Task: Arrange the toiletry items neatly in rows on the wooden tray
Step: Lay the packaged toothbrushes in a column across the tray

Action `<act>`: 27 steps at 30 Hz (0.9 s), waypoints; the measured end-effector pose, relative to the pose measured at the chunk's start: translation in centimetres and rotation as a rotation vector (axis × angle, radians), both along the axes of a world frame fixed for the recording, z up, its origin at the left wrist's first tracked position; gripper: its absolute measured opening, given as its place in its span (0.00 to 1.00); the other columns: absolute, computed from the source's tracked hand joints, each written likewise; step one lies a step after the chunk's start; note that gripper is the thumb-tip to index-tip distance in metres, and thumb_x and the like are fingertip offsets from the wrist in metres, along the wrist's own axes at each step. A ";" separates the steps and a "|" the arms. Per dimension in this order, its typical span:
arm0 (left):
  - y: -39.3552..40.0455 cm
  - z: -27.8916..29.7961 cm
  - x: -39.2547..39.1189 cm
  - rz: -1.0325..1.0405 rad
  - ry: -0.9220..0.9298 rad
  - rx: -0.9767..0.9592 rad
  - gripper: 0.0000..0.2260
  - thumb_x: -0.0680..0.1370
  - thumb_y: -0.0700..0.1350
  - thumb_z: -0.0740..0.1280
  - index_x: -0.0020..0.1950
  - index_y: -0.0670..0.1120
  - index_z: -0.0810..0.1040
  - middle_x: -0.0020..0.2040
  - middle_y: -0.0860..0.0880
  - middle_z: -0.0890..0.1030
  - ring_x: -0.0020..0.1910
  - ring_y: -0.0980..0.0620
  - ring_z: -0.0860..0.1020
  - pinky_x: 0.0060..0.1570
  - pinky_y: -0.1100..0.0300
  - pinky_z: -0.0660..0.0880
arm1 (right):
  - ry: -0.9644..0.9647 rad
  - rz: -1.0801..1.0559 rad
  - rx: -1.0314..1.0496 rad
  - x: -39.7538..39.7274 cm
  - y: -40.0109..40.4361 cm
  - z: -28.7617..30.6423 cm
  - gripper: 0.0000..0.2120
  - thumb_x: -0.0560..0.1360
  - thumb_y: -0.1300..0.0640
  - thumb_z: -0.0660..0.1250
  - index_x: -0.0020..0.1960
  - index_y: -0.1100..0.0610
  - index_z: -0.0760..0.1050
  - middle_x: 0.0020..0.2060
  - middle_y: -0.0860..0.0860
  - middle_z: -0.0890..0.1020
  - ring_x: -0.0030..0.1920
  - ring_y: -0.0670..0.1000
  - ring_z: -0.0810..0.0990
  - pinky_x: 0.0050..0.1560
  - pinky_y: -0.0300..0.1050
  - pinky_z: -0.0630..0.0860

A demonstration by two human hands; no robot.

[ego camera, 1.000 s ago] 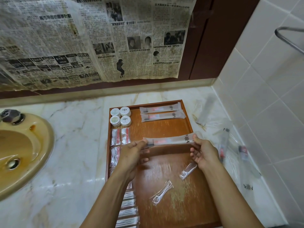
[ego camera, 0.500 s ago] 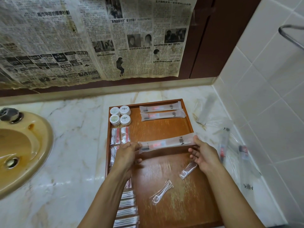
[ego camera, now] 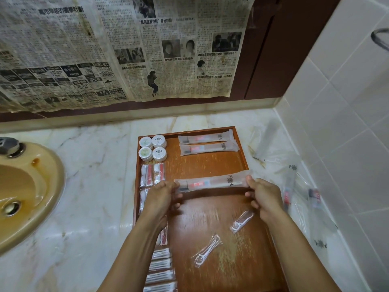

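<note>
Head view showed our left hand [ego camera: 162, 197] and right hand [ego camera: 264, 197] pinching the toothbrush packet [ego camera: 212, 183] by its ends, carried slightly farther over the wooden tray [ego camera: 210, 165], nearing the row of two packets [ego camera: 207, 143].

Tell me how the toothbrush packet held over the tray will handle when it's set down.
The toothbrush packet spans straight between the left hand and right hand without sagging, so it is probably fairly stiff. Its clear film wrap looks slippery. Flat like the two packets already lying on the wooden tray, it likely won't roll.
</note>
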State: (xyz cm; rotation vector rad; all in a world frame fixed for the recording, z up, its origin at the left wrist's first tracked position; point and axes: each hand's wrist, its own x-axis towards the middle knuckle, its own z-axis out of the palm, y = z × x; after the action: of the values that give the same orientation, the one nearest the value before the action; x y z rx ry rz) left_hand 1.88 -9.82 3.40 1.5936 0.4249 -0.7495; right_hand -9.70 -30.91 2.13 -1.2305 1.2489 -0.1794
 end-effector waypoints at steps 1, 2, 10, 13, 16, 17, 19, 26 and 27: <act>0.0 0.0 0.2 -0.008 -0.022 0.009 0.04 0.79 0.42 0.66 0.50 0.42 0.78 0.42 0.46 0.81 0.38 0.51 0.79 0.26 0.62 0.75 | 0.013 0.025 -0.058 0.1 -0.2 0.1 0.05 0.76 0.56 0.69 0.43 0.57 0.80 0.34 0.52 0.80 0.28 0.46 0.73 0.23 0.39 0.62; 0.0 -0.1 0.4 -0.012 -0.038 0.016 0.04 0.79 0.42 0.67 0.50 0.42 0.78 0.41 0.46 0.81 0.37 0.51 0.78 0.25 0.62 0.75 | 0.014 0.046 -0.108 0.2 -0.5 0.4 0.05 0.75 0.57 0.69 0.42 0.56 0.80 0.33 0.53 0.80 0.28 0.46 0.73 0.25 0.39 0.64; -1.6 -1.5 3.1 0.001 -0.094 0.106 0.06 0.78 0.41 0.68 0.47 0.38 0.78 0.33 0.44 0.82 0.28 0.50 0.76 0.28 0.60 0.73 | 0.283 0.296 -0.522 3.3 -2.6 -0.9 0.08 0.74 0.53 0.67 0.37 0.46 0.79 0.40 0.42 0.82 0.44 0.50 0.80 0.46 0.46 0.75; -2.5 -2.3 4.3 0.018 -0.098 0.114 0.05 0.78 0.41 0.67 0.46 0.39 0.78 0.33 0.44 0.82 0.27 0.52 0.76 0.30 0.62 0.72 | 0.338 0.300 -0.615 4.8 -2.9 -1.4 0.08 0.75 0.54 0.66 0.38 0.47 0.80 0.41 0.44 0.79 0.43 0.50 0.76 0.43 0.44 0.70; -3.5 -2.8 5.2 0.047 -0.087 0.069 0.03 0.77 0.38 0.68 0.45 0.40 0.77 0.33 0.44 0.80 0.27 0.53 0.77 0.33 0.61 0.76 | 0.368 0.269 -0.670 6.2 -3.2 -1.9 0.09 0.75 0.56 0.65 0.38 0.49 0.79 0.38 0.45 0.78 0.42 0.51 0.76 0.42 0.44 0.71; -3.9 -2.9 5.4 0.061 -0.083 0.051 0.03 0.77 0.37 0.68 0.44 0.40 0.77 0.33 0.45 0.80 0.27 0.53 0.77 0.34 0.61 0.77 | 0.374 0.266 -0.690 6.6 -3.3 -2.2 0.09 0.75 0.57 0.65 0.38 0.49 0.79 0.38 0.45 0.79 0.42 0.52 0.76 0.42 0.44 0.71; -4.4 -3.4 5.7 0.077 -0.087 0.042 0.04 0.76 0.36 0.69 0.42 0.40 0.77 0.34 0.45 0.81 0.28 0.54 0.79 0.37 0.61 0.79 | 0.365 0.258 -0.739 7.1 -3.5 -2.7 0.08 0.74 0.58 0.65 0.39 0.50 0.80 0.39 0.47 0.80 0.42 0.53 0.77 0.40 0.44 0.71; -5.9 -4.1 5.8 0.034 -0.196 0.191 0.03 0.76 0.38 0.69 0.42 0.40 0.80 0.33 0.45 0.81 0.25 0.54 0.77 0.32 0.64 0.75 | 0.353 0.319 -0.971 7.5 -3.9 -4.5 0.07 0.74 0.57 0.70 0.38 0.53 0.76 0.44 0.51 0.74 0.44 0.55 0.76 0.38 0.47 0.74; -6.0 -4.3 5.8 0.026 -0.204 0.216 0.04 0.76 0.39 0.69 0.42 0.41 0.80 0.32 0.46 0.81 0.25 0.54 0.76 0.30 0.64 0.74 | 0.350 0.328 -0.997 7.5 -3.9 -4.8 0.06 0.74 0.57 0.70 0.38 0.53 0.76 0.44 0.51 0.73 0.44 0.55 0.75 0.38 0.48 0.75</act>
State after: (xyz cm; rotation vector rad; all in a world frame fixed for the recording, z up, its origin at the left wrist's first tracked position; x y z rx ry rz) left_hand 7.69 -15.83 -0.87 1.8430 0.3867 -0.5280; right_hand -2.23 -34.85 -2.69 -2.3878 1.2519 -0.3808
